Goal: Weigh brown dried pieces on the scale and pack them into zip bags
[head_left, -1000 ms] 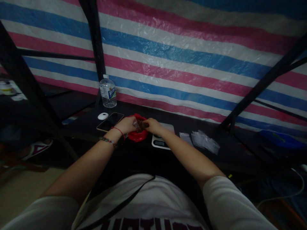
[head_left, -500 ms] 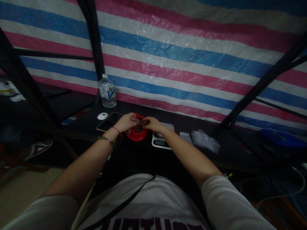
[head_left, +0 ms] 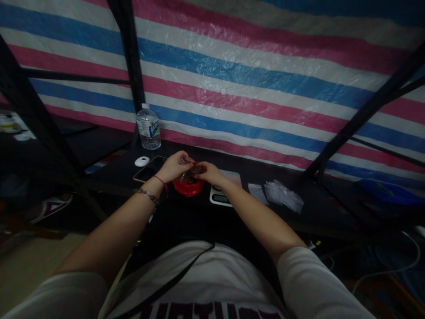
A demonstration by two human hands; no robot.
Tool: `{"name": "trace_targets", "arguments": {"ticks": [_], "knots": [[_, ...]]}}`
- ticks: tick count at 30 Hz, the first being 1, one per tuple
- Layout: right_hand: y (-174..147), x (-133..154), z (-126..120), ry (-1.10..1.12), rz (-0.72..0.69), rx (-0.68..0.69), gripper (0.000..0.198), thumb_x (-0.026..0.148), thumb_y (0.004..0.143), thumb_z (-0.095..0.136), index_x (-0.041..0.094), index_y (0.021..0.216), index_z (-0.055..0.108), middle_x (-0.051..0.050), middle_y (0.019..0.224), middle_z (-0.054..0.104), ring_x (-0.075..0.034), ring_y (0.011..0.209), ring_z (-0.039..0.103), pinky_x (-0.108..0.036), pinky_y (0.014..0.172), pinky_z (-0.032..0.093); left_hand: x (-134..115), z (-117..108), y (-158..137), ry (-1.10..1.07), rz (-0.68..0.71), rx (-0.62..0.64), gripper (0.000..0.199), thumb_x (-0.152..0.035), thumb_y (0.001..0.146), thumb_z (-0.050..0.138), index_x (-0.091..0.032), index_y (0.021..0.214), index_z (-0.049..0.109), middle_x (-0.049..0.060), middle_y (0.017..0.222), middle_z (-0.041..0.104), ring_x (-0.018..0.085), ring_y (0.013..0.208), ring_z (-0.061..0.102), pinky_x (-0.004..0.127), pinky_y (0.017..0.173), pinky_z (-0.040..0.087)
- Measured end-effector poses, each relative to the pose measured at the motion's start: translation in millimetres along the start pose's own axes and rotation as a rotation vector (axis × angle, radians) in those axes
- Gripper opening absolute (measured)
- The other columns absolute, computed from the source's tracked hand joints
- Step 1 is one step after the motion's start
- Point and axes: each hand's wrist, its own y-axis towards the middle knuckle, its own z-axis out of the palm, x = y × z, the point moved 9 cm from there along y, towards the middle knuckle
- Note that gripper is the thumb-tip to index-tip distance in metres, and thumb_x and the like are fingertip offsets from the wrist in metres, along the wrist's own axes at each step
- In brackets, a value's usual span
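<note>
A red bowl [head_left: 187,189] sits on the dark table [head_left: 299,221], and both my hands are raised just over it. My left hand [head_left: 174,166] pinches a small clear plastic bag by its mouth. My right hand [head_left: 207,173] holds a clump of dark brown stuff [head_left: 191,173] against that bag. What the brown stuff is cannot be made out in the dim light. A small digital scale [head_left: 222,197] lies under my right wrist, partly hidden.
A phone [head_left: 149,169] and a small white oval object [head_left: 141,161] lie left of the bowl, with a water bottle [head_left: 148,127] behind them. Several small clear bags [head_left: 282,195] are spread to the right. Black frame bars and a striped tarp stand behind the table.
Both hands have lifted slightly above the red bowl, and the left hand's fingers have spread a little more around the small bag.
</note>
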Motion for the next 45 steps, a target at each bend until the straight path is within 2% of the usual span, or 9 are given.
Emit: {"name": "trace_targets", "arguments": {"ticks": [5,8,12,18,24,30,35,40,45], "knots": [[1,4,10,-0.002,-0.012,0.031,0.038,0.008,0.063,0.073,0.016,0.099,0.062,-0.003,0.092,0.069,-0.016,0.085,0.066,-0.033,0.084,0.052,2,4,1,-0.017,0.019,0.026,0.024,-0.03,0.067,0.066,-0.019,0.077,0.048,0.003,0.084,0.069,0.016,0.076,0.064,0.03,0.071,0.049],[1,7,13,0.022,-0.008,0.017,0.039,0.008,0.063,0.073,0.015,0.099,0.062,-0.003,0.092,0.069,-0.016,0.086,0.066,-0.033,0.084,0.052,4,5,1,-0.03,0.015,0.043,0.023,-0.031,0.068,0.065,-0.018,0.079,0.049,0.005,0.091,0.07,0.017,0.078,0.064,0.03,0.072,0.05],[0,7,7,0.02,-0.009,-0.019,0.041,0.009,0.062,0.074,0.014,0.101,0.062,-0.005,0.094,0.069,-0.017,0.087,0.066,-0.034,0.084,0.053,7,3,2,-0.054,0.02,0.039,0.026,-0.035,0.068,0.066,-0.018,0.08,0.051,0.008,0.101,0.07,0.018,0.082,0.065,0.032,0.074,0.051],[-1,5,-2,0.007,-0.003,-0.036,0.042,0.008,0.062,0.073,0.016,0.101,0.061,-0.004,0.095,0.069,-0.016,0.085,0.067,-0.033,0.083,0.053,7,2,5,-0.174,0.05,0.009,0.028,-0.034,0.067,0.068,-0.018,0.08,0.049,0.01,0.102,0.07,0.02,0.086,0.066,0.037,0.079,0.051],[-2,11,1,-0.005,0.008,-0.036,0.039,0.005,0.062,0.071,0.015,0.099,0.062,-0.004,0.094,0.069,-0.015,0.083,0.067,-0.032,0.082,0.053,-2,7,1,-0.094,0.061,0.039,0.026,-0.035,0.069,0.067,-0.018,0.083,0.053,0.01,0.099,0.071,0.02,0.083,0.066,0.036,0.077,0.051],[-14,18,-32,-0.148,-0.006,-0.129,0.037,0.012,0.064,0.074,0.018,0.1,0.064,-0.004,0.098,0.069,-0.016,0.088,0.065,-0.032,0.083,0.052,11,-15,7,-0.108,0.043,-0.143,0.028,-0.036,0.066,0.068,-0.019,0.078,0.049,0.009,0.095,0.071,0.019,0.082,0.065,0.034,0.077,0.05],[-49,8,-72,-0.328,0.037,-0.111,0.038,0.017,0.065,0.074,0.015,0.102,0.064,-0.006,0.098,0.068,-0.015,0.083,0.064,-0.03,0.079,0.05,30,-28,11,0.015,-0.02,-0.217,0.03,-0.036,0.064,0.07,-0.019,0.081,0.052,0.005,0.085,0.07,0.018,0.076,0.063,0.031,0.072,0.048],[-84,-20,-107,-0.434,0.088,-0.152,0.031,0.021,0.067,0.072,0.017,0.098,0.066,-0.006,0.097,0.069,-0.017,0.088,0.064,-0.034,0.085,0.048,38,-19,13,0.159,-0.037,-0.148,0.029,-0.039,0.064,0.07,-0.021,0.081,0.053,0.002,0.08,0.069,0.018,0.071,0.062,0.029,0.066,0.046],[-95,-31,-125,-0.548,0.075,-0.321,0.029,0.022,0.064,0.074,0.019,0.092,0.067,-0.006,0.105,0.067,-0.023,0.108,0.058,-0.043,0.101,0.038,40,-6,9,0.334,-0.043,-0.06,0.029,-0.04,0.064,0.07,-0.023,0.083,0.057,0.002,0.078,0.068,0.019,0.07,0.062,0.028,0.062,0.044]]}}
